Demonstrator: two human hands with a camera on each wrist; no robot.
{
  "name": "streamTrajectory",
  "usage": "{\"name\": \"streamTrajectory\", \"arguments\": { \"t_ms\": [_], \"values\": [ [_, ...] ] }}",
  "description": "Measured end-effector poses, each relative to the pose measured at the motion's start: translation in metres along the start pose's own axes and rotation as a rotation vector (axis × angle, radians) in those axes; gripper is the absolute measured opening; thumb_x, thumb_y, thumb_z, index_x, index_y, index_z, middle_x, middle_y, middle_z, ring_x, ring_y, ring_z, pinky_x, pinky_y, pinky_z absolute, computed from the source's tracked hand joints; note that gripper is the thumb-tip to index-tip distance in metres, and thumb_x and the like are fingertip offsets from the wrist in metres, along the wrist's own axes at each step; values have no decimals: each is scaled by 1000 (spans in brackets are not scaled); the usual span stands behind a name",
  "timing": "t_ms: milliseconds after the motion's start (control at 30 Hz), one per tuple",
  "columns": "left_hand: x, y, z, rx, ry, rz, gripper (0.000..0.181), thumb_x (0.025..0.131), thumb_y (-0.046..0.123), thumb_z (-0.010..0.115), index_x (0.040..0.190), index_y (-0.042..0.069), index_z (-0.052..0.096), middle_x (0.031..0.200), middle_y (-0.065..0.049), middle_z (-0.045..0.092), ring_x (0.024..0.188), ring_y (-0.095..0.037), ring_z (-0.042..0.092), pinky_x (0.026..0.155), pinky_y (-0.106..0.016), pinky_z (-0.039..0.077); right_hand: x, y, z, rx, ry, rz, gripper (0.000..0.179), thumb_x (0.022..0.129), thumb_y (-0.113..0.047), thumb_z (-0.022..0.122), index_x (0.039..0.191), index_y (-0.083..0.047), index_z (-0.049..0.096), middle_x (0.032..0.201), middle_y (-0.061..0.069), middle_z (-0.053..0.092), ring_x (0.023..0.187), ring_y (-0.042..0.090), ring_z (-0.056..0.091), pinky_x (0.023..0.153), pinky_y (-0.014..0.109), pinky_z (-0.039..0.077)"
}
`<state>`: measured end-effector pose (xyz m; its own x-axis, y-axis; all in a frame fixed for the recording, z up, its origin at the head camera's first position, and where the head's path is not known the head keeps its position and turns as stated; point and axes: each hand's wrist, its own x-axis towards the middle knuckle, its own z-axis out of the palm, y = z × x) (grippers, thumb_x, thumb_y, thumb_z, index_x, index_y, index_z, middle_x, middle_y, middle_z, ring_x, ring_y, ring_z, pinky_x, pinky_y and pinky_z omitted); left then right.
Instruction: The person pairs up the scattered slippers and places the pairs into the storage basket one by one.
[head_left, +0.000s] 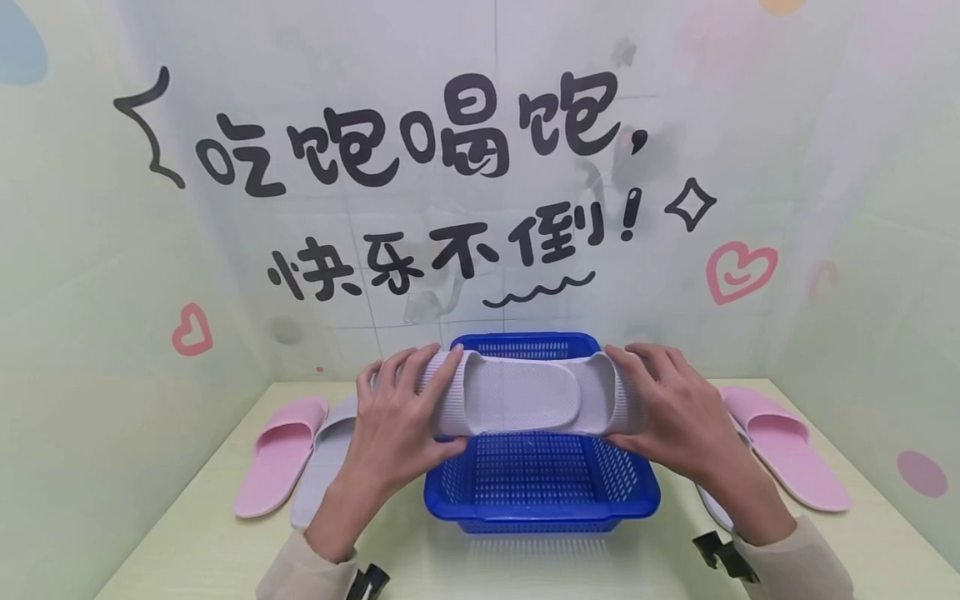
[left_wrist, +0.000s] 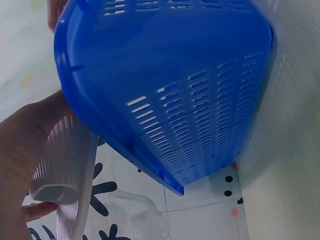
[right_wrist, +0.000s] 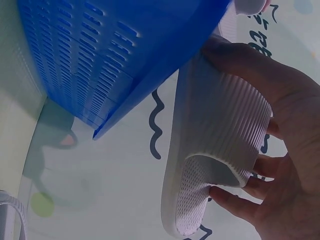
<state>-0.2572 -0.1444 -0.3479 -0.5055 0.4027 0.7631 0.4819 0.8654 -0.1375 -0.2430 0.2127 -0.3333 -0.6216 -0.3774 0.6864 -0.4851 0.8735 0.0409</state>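
A pair of pale lilac-white slippers is held level above a blue basket (head_left: 542, 510), soles overlapping, toes pointing outward. My left hand (head_left: 397, 417) grips the ribbed toe of the left slipper (head_left: 521, 396), whose heel lies over the other's sole. My right hand (head_left: 678, 408) grips the ribbed toe of the right slipper (head_left: 597, 392). In the left wrist view, the left slipper (left_wrist: 65, 155) is beside the basket's rim. Fingers wrap the right slipper (right_wrist: 215, 115) in the right wrist view, one fingertip at its opening. The basket's visible mesh floor is bare.
On the wooden table (head_left: 202, 542), a pink slipper (head_left: 277, 467) and a grey slipper (head_left: 326, 462) lie left of the basket. To the right lie another pink slipper (head_left: 798, 458) and a pale one (head_left: 712, 504), mostly behind my right forearm. A printed wall curtain (head_left: 495, 208) stands behind.
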Motion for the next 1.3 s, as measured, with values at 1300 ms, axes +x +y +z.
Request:
{"name": "streamTrajectory", "arguments": {
  "t_ms": [1300],
  "values": [
    [0, 12, 1, -13, 7, 13, 120, 51, 58, 96, 156, 29, 45, 148, -10, 53, 130, -38, 51, 103, -66, 39, 1, -7, 4, -9, 28, -37, 110, 50, -50, 100, 145, -16, 55, 131, 17, 62, 114, 37, 60, 74, 53, 62]
  ]
}}
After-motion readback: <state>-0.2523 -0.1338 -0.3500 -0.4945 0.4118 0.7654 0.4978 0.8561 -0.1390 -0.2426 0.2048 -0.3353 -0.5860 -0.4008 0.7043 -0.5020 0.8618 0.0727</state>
